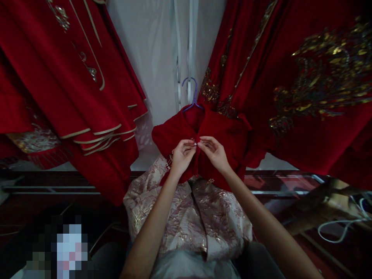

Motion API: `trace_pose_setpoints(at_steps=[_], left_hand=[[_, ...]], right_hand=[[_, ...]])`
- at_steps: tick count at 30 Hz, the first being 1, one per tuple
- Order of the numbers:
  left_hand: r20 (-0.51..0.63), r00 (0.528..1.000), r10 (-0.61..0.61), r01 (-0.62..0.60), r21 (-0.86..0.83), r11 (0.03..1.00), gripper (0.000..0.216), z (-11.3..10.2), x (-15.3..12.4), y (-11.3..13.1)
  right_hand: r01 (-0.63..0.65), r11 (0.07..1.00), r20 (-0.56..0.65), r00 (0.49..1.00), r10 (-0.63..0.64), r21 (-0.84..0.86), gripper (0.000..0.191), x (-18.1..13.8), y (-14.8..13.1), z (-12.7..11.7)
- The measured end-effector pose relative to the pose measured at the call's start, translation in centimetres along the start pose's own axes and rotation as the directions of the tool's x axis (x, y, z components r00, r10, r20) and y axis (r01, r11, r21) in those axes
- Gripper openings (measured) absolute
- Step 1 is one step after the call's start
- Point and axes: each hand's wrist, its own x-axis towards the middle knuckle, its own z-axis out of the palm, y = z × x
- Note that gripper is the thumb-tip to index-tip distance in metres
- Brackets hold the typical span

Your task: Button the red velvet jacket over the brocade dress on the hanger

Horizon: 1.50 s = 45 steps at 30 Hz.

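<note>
A small red jacket (223, 128) hangs in front of me on a purple hanger (194, 100). My left hand (183, 157) is closed in a pinch at one front edge of the jacket, just below the neckline. Opposite it, my right hand (214, 154) pinches the other front edge, and the fingertips of both hands nearly meet. Whatever small fastener may lie between the fingers is too small to make out. Beaded trim shows beside my left wrist. Below the jacket, a pale pink and gold brocade skirt (180, 217) spreads over my lap.
Red garments with cream piping (95, 104) hang on the left. To the right hangs a red garment with gold sequin embroidery (325, 77). Behind stands a pale wall (148, 46). A metal rail (58, 190) runs low at the left, and a white cord (334, 232) loops at the lower right.
</note>
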Motion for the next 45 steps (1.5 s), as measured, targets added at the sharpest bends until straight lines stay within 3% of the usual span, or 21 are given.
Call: trace_pose_setpoints(at_steps=[10, 14, 19, 23, 31, 35, 45], left_hand=[[0.002, 1.000, -0.008, 0.008, 0.048, 0.999, 0.025, 0.2, -0.6, -0.1], [-0.017, 1.000, -0.022, 0.023, 0.098, 0.995, 0.018, 0.5, 0.0, 0.0], [0.054, 0.987, -0.148, 0.132, 0.229, 0.964, 0.007, 0.1, 1.9, 1.6], [0.145, 0.958, -0.249, 0.216, 0.210, 0.954, 0.010, -0.7, 1.9, 2.9], [0.063, 0.992, -0.112, 0.104, 0.115, 0.988, 0.022, -1.0, 0.0, 1.3], [0.002, 0.998, -0.059, 0.058, 0.172, 0.983, 0.016, -0.9, -0.1, 0.9], [0.001, 1.000, 0.010, -0.010, 0.333, 0.943, 0.015, -0.5, -0.5, 0.7]], right_hand=[[-0.016, 0.996, -0.132, 0.991, 0.004, -0.089, 0.032, 0.8, -0.9, 0.8], [0.023, 0.989, -0.163, 0.986, -0.046, -0.143, 0.032, 0.8, -0.8, 1.0], [0.071, 0.983, -0.195, 0.975, -0.104, -0.170, 0.028, 0.4, -1.0, 1.2], [0.059, 0.989, -0.138, 0.987, -0.078, -0.139, 0.025, -0.1, -1.3, 0.8], [0.025, 0.984, -0.035, 0.999, -0.032, -0.179, 0.023, -0.6, -1.7, 0.5], [0.027, 0.982, -0.034, 0.999, -0.034, -0.186, 0.022, -0.6, -1.9, 0.7], [0.018, 0.988, 0.009, 1.000, -0.017, -0.155, 0.027, -0.3, -1.8, 0.0]])
